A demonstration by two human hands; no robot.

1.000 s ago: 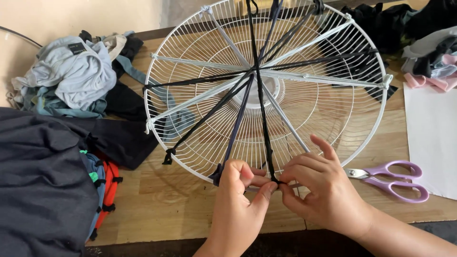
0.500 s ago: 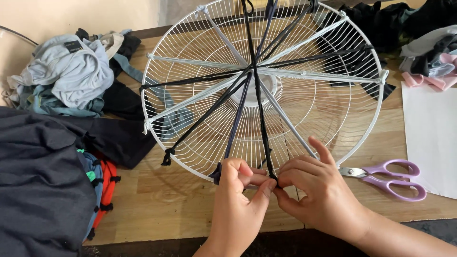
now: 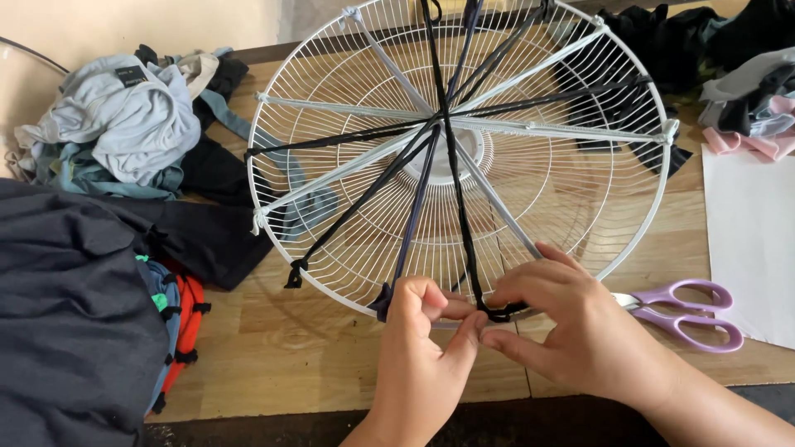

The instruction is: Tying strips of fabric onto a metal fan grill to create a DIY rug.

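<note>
Two hands knot a strip at the near rim of a round white wire fan guard (image 3: 580,199).

The left hand (image 3: 426,348) and right hand (image 3: 571,331) both pinch a black fabric strip (image 3: 464,215) — the guard lies on the wooden table (image 3: 281,348), purple-handled scissors (image 3: 687,310) just right.

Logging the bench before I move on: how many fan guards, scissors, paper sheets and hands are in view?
Fan guard: 1
Scissors: 1
Paper sheet: 1
Hands, left and right: 2
Total: 5
</note>
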